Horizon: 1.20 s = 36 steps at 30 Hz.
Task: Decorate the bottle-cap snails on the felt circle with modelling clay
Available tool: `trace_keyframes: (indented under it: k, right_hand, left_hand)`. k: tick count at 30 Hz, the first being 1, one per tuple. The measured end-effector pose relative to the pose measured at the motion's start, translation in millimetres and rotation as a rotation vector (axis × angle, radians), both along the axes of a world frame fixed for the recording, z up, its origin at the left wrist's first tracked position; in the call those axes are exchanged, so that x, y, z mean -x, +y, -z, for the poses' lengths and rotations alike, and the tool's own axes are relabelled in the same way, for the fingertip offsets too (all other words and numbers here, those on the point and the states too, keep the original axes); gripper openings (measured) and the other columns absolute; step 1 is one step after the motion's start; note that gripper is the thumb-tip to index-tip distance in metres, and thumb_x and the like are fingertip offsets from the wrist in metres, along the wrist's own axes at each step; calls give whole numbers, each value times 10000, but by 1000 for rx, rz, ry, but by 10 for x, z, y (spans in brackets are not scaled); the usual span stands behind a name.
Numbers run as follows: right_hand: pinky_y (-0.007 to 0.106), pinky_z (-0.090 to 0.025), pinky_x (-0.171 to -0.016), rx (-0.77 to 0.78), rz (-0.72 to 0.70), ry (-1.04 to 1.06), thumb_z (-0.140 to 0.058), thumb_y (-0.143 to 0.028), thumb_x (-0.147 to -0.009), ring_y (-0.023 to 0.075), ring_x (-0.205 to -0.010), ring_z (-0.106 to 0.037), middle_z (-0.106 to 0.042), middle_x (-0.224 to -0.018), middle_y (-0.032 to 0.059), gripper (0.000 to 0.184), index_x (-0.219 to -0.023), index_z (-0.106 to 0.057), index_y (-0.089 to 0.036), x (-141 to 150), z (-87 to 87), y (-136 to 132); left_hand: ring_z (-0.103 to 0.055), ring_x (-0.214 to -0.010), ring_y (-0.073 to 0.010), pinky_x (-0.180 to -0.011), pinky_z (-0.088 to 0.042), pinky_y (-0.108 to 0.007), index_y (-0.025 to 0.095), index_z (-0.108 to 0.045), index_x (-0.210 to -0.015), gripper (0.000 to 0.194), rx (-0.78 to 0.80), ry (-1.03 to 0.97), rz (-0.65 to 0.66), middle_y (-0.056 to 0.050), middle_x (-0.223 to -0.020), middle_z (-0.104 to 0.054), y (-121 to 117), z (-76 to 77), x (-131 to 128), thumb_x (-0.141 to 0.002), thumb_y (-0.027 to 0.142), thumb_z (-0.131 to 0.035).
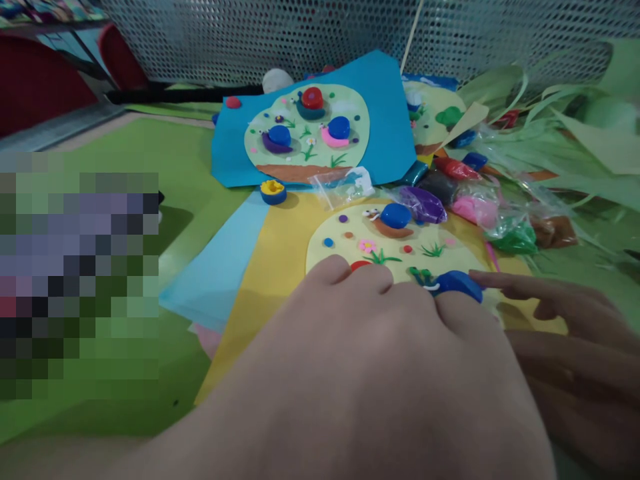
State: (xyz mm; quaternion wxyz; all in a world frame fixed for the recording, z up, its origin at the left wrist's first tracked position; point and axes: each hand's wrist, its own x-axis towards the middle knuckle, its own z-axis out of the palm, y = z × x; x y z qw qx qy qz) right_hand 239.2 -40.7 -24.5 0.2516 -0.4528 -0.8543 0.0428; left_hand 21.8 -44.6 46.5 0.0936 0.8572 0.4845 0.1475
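Observation:
My left hand reaches over the lower part of a clay picture, back of the hand up, its fingers curled down out of sight. Whatever they hold is hidden. A short white strand shows beside its knuckles, by a blue clay snail shell and green clay bits. From the right, my right hand has its fingers apart, the index fingertip at the shell's edge. The picture's pale yellow rounded paper lies on a yellow sheet. Higher on it sits a brown clay snail with a blue shell.
A blue card with clay snails stands behind. Bagged clay, including a purple pack and a pink pack, is heaped at the right. A blue-and-yellow clay piece and light-blue paper lie left. A perforated metal panel rises behind.

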Motion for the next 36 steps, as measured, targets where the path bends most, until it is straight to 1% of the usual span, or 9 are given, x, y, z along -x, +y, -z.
trace_keyframes:
  k: [4, 9, 14, 19, 23, 27, 31, 36]
  right_hand:
    - [396, -482, -703, -5, -28, 39, -504, -380, -865, 251, -966, -539, -516, -1135, 28, 163, -1015, -567, -385, 24, -24, 38]
    - [392, -439, -823, -32, 49, 41, -496, -448, -865, 248, -1008, -515, -534, -1070, 43, 227, -1065, -528, -344, 81, -26, 50]
    - [384, -431, -837, -20, 84, 54, -509, -485, -847, 245, -1034, -509, -542, -1075, 41, 261, -1064, -528, -341, 111, 3, 53]
    - [416, -414, -882, 10, 157, 73, -509, -558, -814, 266, -1052, -509, -569, -1080, 70, 364, -1068, -524, -297, 111, 21, 51]
    - [422, -418, -881, 20, 156, 67, -499, -589, -802, 270, -1025, -518, -580, -1065, 79, 420, -1082, -526, -277, 115, 16, 70]
    - [413, -430, -876, 28, 154, 53, -513, -594, -788, 264, -984, -529, -578, -1085, 83, 455, -1100, -527, -263, 110, 8, 74]
    - [401, -441, -862, 50, 175, 62, -521, -607, -772, 260, -997, -532, -572, -1110, 69, 465, -1104, -520, -280, 112, 7, 70]
    - [414, -448, -853, 102, 216, 91, -518, -644, -747, 257, -963, -550, -573, -1100, 43, 477, -1095, -509, -318, 127, 9, 87]
  left_hand:
    - [-526, -565, -222, -552, -358, -371, 191, -522, -693, 160, -46, 44, 15, 3, -586, -537, -10, -2, -19, -754, 127, -389]
    - [-509, -520, -205, -513, -338, -349, 187, -529, -674, 186, -87, 87, 42, 11, -562, -522, -19, -21, -9, -761, 108, -385]
    - [-501, -512, -192, -504, -330, -342, 178, -531, -658, 189, -101, 91, 75, 14, -573, -513, -20, -32, 8, -760, 105, -390]
    - [-508, -535, -193, -523, -328, -335, 195, -493, -638, 160, -81, 96, 51, 19, -576, -523, -27, -13, 5, -743, 97, -422]
    - [-504, -538, -186, -527, -315, -321, 209, -447, -617, 175, -60, 106, 40, 23, -581, -521, -24, -8, 8, -751, 96, -449]
    - [-510, -558, -193, -541, -328, -327, 205, -466, -652, 167, -67, 112, 78, 20, -602, -527, -16, -6, 20, -767, 86, -449]
    - [-509, -556, -196, -539, -328, -326, 201, -468, -645, 177, -44, 116, 83, 16, -599, -530, -16, -20, 28, -769, 75, -452]
    - [-514, -565, -198, -547, -333, -329, 200, -486, -661, 176, -21, 136, 79, 14, -606, -546, -20, -47, 29, -778, 74, -448]
